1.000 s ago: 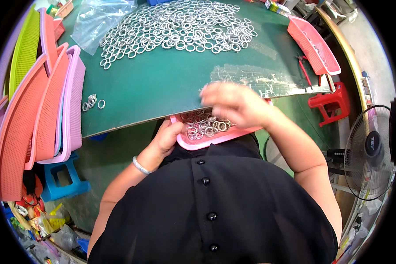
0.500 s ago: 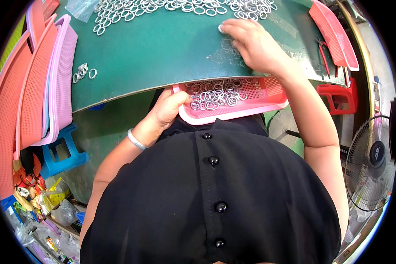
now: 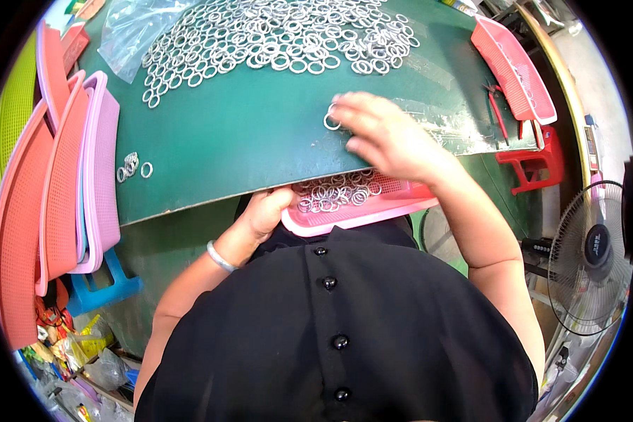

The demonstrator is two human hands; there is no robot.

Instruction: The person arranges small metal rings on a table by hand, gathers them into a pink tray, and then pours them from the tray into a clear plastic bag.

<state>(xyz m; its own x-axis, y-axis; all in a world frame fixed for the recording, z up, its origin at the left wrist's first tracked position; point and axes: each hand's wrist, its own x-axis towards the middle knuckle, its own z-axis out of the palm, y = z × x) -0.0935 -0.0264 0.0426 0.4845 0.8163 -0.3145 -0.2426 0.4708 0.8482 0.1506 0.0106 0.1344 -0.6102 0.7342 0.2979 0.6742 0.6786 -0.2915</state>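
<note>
My left hand (image 3: 267, 211) grips the left end of a pink plastic basket (image 3: 323, 224), its thumb over the rim. The basket sits at my lap, partly under the table edge, with many silvery metal rings (image 3: 337, 193) inside. My right hand (image 3: 383, 137) is over the green table (image 3: 239, 133) near its front edge, palm down. Its fingers are stretched out, the thumb apart from them, and the fingertips touch a single metal ring (image 3: 328, 122) on the tabletop. A wide spread of similar rings (image 3: 274, 42) lies farther back on the table.
Stacked orange and purple baskets (image 3: 102, 176) stand at the left, beside a few separate rings (image 3: 146, 169). A clear plastic bag (image 3: 130, 42) lies at the back left. At the right are a pink basket (image 3: 510, 70), red-handled pliers (image 3: 498, 116), a red stool (image 3: 534, 165) and a fan (image 3: 591, 253).
The view has tilted, so more of the ring spread shows. My right hand has drawn the single ring nearer the table's front edge. My left hand still holds the basket.
</note>
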